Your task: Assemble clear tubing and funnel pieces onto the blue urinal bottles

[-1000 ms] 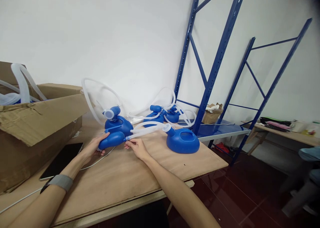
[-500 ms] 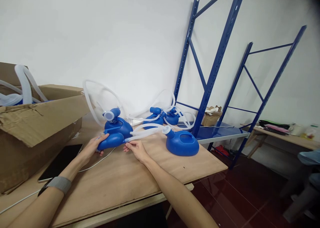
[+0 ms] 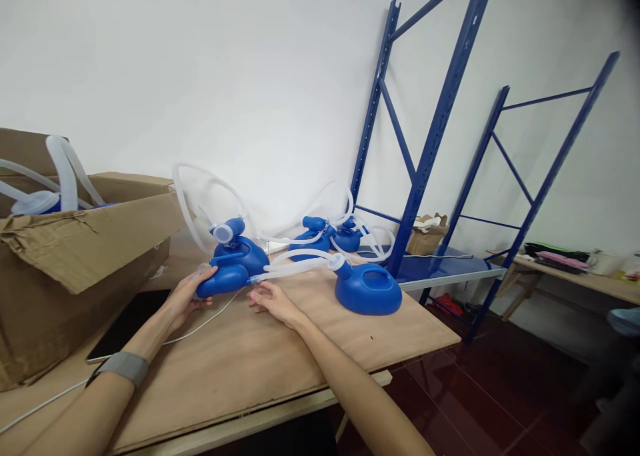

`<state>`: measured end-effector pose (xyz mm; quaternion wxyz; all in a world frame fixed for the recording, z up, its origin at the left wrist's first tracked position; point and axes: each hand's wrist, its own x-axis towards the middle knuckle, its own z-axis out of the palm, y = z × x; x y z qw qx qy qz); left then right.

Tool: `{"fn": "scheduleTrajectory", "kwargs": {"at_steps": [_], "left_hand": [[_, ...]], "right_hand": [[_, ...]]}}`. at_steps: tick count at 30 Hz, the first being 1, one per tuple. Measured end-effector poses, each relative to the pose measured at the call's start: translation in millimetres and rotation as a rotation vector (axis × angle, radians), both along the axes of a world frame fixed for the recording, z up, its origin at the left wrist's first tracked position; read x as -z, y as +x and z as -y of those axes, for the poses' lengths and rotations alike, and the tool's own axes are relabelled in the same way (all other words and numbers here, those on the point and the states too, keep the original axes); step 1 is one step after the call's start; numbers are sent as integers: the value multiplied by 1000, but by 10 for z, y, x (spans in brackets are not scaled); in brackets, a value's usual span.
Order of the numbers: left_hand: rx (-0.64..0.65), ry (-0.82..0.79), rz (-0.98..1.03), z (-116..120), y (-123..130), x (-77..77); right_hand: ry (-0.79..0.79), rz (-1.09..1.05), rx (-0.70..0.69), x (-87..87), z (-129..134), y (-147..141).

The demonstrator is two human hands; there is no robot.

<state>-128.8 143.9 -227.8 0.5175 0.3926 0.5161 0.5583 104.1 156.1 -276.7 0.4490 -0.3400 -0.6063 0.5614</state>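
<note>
My left hand (image 3: 187,297) is wrapped round the near end of a blue rounded urinal head (image 3: 223,279), holding it just above the table. A clear tube (image 3: 280,269) joins the head's narrow tip and runs right to the white cap of a blue urinal bottle (image 3: 369,291) standing upright on the table. Just under that joint is my right hand (image 3: 273,303), fingers loosely bent and apart, with nothing visible in them. Directly behind the held head stands another blue bottle (image 3: 250,253), with a second blue head (image 3: 230,230) resting on it.
On the left stands an open cardboard box (image 3: 100,236) with tubes sticking out. A dark tablet (image 3: 127,326) and a white cable (image 3: 205,327) lie by my left arm. More blue bottles (image 3: 309,243) sit at the back, near a blue metal rack (image 3: 425,156).
My right hand has let go of the tube joint and dropped slightly below it, its fingers loosening. The left hand still holds the urinal head. The view has shifted slightly.
</note>
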Motion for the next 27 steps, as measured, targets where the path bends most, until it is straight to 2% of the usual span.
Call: {"fn": "scheduleTrajectory", "kwargs": {"at_steps": [3,6,7,8,11,12,14,17,20,22,25,27], "left_hand": [[-31,31,132,-34,-49,-13],[-38,91,194,-29,-90,-44],[-35,108,207,-22,-97,-56],[-30,122,219,-14,-99,-69],[3,167,250,11,-79,-106],[16,184,257,19,-68,-118],[36,219,266,35,-43,-144],[32,269,264,50,-18,-175],[-12,333,277,52,-16,-199],[-42,386,290,59,-9,-232],[-75,458,256,99,57,-369],[-123,526,186,137,164,-542]], "right_hand": [[44,143,-11,-81,146,73],[243,409,-35,-296,408,363],[329,469,33,-401,498,535],[403,507,173,-519,574,745],[626,640,699,-861,657,1524],[679,740,821,-933,635,1792],[684,997,946,-957,554,2266],[544,1213,973,-734,446,2686],[527,1274,1001,-472,422,2713],[534,1316,1030,-396,448,2580],[593,1379,1016,-422,529,2312],[617,1421,968,-480,594,2150]]}}
